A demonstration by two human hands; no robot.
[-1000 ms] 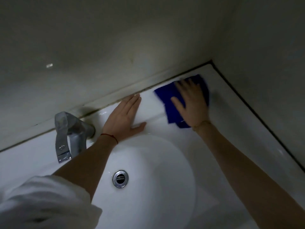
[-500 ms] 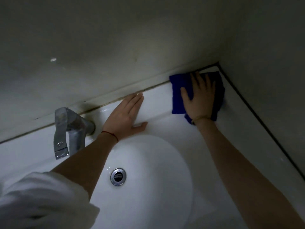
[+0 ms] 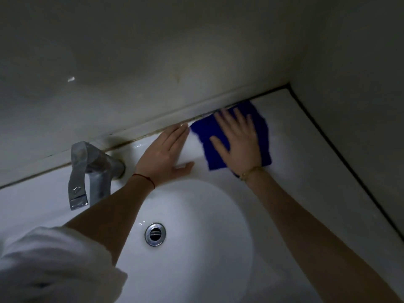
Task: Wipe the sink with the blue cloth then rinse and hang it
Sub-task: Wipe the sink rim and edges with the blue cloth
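The right hand [image 3: 238, 138], fingers flat on the blue cloth [image 3: 260, 132], sweeps back from the two-o'clock corner toward the flat, bracing left hand [image 3: 166, 154]; ledge wiping continues.

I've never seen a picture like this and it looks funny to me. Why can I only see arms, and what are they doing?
The camera sits on a person's head and looks down, so you see only their two arms, not the rest of them. Below is a white sink with a round bowl and a shiny metal drain in the middle. The silver tap stands at the left by the wall. The right hand lies flat, fingers spread, pressing a blue cloth on the ledge behind the bowl, near the corner. It looks a bit blurry, so it is probably wiping. The left hand rests flat on the ledge beside the cloth and holds nothing. The white lump at the bottom left is a sleeve.
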